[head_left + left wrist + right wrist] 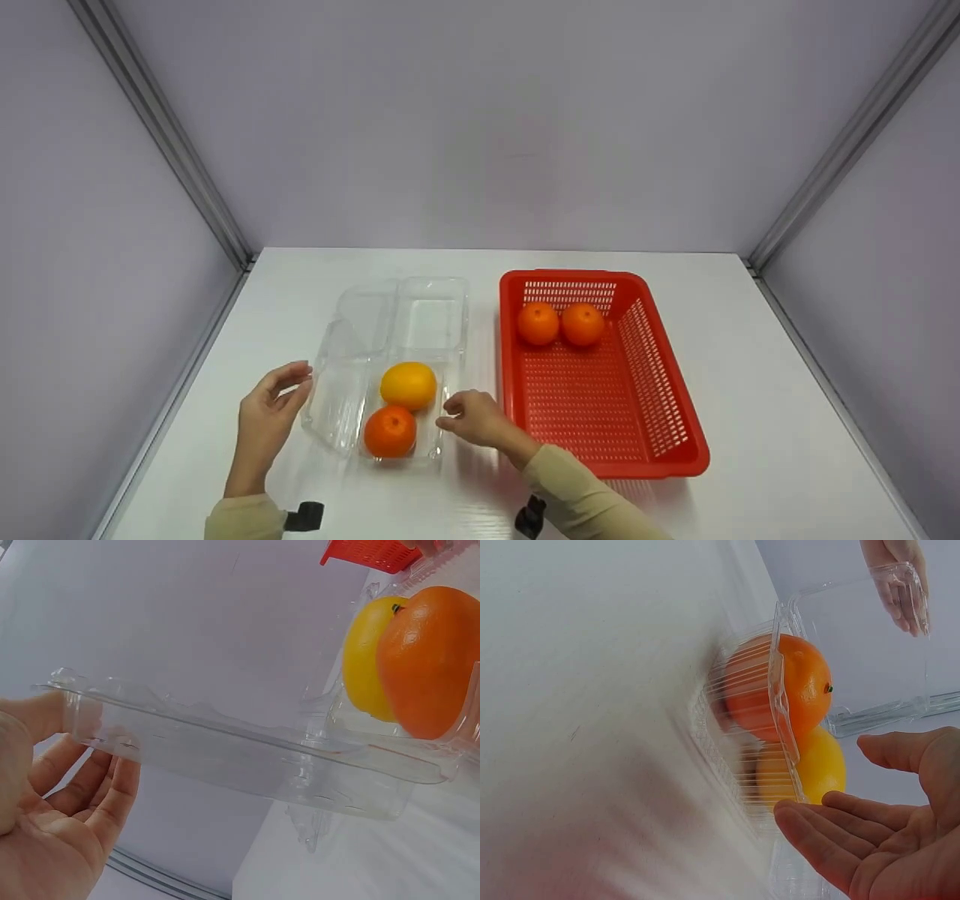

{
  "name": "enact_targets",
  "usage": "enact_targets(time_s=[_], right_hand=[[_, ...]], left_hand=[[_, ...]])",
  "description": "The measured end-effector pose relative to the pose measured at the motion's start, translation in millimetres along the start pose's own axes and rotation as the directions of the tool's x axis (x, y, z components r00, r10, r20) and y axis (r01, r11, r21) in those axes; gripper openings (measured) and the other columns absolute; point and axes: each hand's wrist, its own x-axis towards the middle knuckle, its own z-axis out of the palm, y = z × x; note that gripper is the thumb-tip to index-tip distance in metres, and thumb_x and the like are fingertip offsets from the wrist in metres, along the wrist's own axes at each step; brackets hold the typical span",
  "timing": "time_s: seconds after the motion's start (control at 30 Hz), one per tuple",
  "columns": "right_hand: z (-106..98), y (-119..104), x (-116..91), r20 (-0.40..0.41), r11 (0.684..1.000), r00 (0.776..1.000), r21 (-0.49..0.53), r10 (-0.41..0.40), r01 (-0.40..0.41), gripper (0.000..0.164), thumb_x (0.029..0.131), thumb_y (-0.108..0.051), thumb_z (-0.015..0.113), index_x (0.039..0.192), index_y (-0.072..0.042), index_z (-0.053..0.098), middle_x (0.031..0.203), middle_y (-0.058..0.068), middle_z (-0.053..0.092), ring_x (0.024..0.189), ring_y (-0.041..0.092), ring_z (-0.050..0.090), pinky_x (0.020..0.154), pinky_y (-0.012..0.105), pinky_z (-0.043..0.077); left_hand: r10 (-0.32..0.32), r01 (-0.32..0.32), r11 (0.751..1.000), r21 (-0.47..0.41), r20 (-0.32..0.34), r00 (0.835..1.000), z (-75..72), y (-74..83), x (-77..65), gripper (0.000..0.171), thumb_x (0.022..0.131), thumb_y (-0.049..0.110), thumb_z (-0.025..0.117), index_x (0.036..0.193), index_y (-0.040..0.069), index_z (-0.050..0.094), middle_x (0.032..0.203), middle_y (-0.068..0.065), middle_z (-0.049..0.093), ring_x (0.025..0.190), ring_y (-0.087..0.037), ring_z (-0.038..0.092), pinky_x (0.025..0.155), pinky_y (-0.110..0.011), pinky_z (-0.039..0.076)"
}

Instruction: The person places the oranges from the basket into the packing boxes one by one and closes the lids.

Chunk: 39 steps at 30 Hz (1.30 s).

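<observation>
A clear plastic clamshell box (427, 450) lies with its lid (335, 405) raised to the left. Inside it sit an orange (390, 432) at the near end and a yellow, lemon-like fruit (409, 385) against it. My left hand (268, 409) holds the lid's outer edge between thumb and fingers; in the left wrist view the thumb shows through the plastic of the lid (225, 754). On the other side, my right hand (476, 418) is at the box's right rim. Its fingers (825, 832) extend loosely, fingertips right by the rim, with nothing in the palm.
To the right stands a red plastic basket (679, 382), with two oranges (538, 324) in its far left corner. A second clear clamshell box (433, 279) lies open behind the first. Pale walls enclose the white table (757, 360) at the back and sides.
</observation>
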Motion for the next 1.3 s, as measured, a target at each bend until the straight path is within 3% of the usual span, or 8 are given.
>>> enact_targets(time_s=[0.23, 0.33, 0.5, 0.83, 0.93, 1.1, 1.3], right_hand=[[0, 0, 0, -0.006, 1.000, 1.000, -0.004, 0.000, -0.001, 0.031, 0.083, -0.013, 0.071, 0.102, 0.011, 0.067, 0.101, 0.026, 0.071, 0.094, 0.036, 0.069, 0.084, 0.044, 0.058], [0, 0, 0, -0.005, 1.000, 1.000, 0.000, 0.004, -0.004, 0.031, 0.083, -0.013, 0.071, 0.102, 0.011, 0.067, 0.101, 0.026, 0.071, 0.094, 0.036, 0.069, 0.084, 0.044, 0.058], [0, 0, 0, -0.006, 1.000, 1.000, 0.002, -0.001, 0.001, 0.031, 0.083, -0.013, 0.070, 0.101, 0.012, 0.067, 0.101, 0.026, 0.071, 0.094, 0.036, 0.070, 0.084, 0.044, 0.058], [0, -2, -1, -0.015, 1.000, 1.000, -0.013, -0.008, 0.008, 0.032, 0.084, -0.014, 0.070, 0.104, 0.011, 0.067, 0.102, 0.026, 0.071, 0.093, 0.036, 0.070, 0.083, 0.042, 0.058], [1, -2, -2, -0.024, 1.000, 1.000, -0.014, -0.012, 0.012, 0.032, 0.083, -0.014, 0.070, 0.103, 0.011, 0.067, 0.101, 0.026, 0.071, 0.092, 0.035, 0.071, 0.082, 0.042, 0.059], [1, -1, -2, -0.041, 0.999, 0.999, -0.020, -0.029, 0.028, 0.030, 0.082, -0.012, 0.071, 0.100, 0.011, 0.068, 0.098, 0.026, 0.072, 0.090, 0.035, 0.071, 0.081, 0.043, 0.059], [2, -2, -3, -0.045, 0.999, 0.998, -0.018, -0.033, 0.032, 0.030, 0.082, -0.012, 0.071, 0.100, 0.012, 0.067, 0.097, 0.027, 0.071, 0.089, 0.036, 0.071, 0.080, 0.044, 0.059]], left_hand=[[-0.029, 0.026, 0.998, 0.058, 0.058, 0.998, 7.3, -1.4, -0.7, 0.032, 0.094, 0.011, 0.060, 0.123, -0.002, 0.059, 0.119, -0.014, 0.064, 0.099, 0.018, 0.053, 0.086, -0.002, 0.047], [-0.041, 0.035, 0.998, 0.057, 0.091, 0.995, 10.5, -1.1, -0.5, 0.034, 0.095, 0.013, 0.059, 0.125, -0.002, 0.058, 0.124, -0.020, 0.063, 0.100, 0.020, 0.051, 0.087, -0.001, 0.046], [-0.068, 0.058, 0.995, 0.077, 0.139, 0.988, 14.9, 1.5, -1.0, 0.038, 0.096, 0.018, 0.058, 0.129, -0.001, 0.057, 0.130, -0.019, 0.061, 0.101, 0.022, 0.049, 0.088, 0.001, 0.043], [-0.105, 0.084, 0.988, 0.130, 0.165, 0.981, 30.5, 0.7, -1.9, 0.038, 0.096, 0.024, 0.059, 0.129, 0.005, 0.059, 0.133, -0.011, 0.061, 0.106, 0.020, 0.047, 0.098, -0.007, 0.045], [-0.079, 0.059, 0.990, 0.124, 0.162, 0.984, 37.4, 0.1, -3.0, 0.036, 0.095, 0.022, 0.060, 0.127, 0.006, 0.060, 0.132, -0.011, 0.062, 0.111, 0.011, 0.053, 0.100, -0.012, 0.047], [-0.019, 0.001, 0.993, 0.119, 0.152, 0.988, 47.0, 0.5, -5.8, 0.035, 0.093, 0.017, 0.061, 0.126, 0.005, 0.061, 0.130, -0.011, 0.063, 0.122, -0.019, 0.058, 0.105, -0.038, 0.048], [0.007, -0.025, 0.993, 0.113, 0.164, 0.986, 53.4, 1.8, -8.0, 0.035, 0.094, 0.018, 0.061, 0.126, 0.004, 0.060, 0.131, -0.012, 0.062, 0.126, -0.027, 0.055, 0.107, -0.045, 0.045]])
